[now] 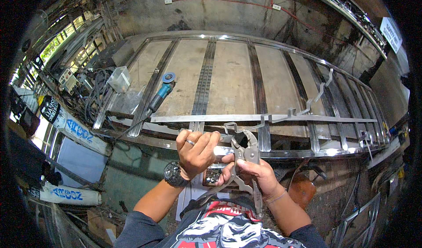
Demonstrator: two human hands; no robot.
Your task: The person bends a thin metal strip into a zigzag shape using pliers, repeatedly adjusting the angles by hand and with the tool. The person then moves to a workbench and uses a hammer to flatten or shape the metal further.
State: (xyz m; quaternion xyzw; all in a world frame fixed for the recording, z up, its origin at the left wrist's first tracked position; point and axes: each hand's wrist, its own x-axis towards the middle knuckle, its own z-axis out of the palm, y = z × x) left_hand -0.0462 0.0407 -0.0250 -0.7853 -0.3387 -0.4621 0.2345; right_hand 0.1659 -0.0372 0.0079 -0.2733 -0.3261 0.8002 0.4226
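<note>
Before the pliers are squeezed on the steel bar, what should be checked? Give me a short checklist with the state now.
1. Left hand holds the steel bar firmly: ok.
2. Right hand has both handles of the locking pliers: ok.
3. Pliers seated squarely on the bar: cannot tell, partly hidden.
4. Fingers away from the pliers' mouth: not ok, the left fingers are close beside it.
5. Angle grinder lies away from the hands: ok.

Glossy polished steel frame holds a matt grey metal clamp plier and, farther left, a blue plastic grinder.
</note>
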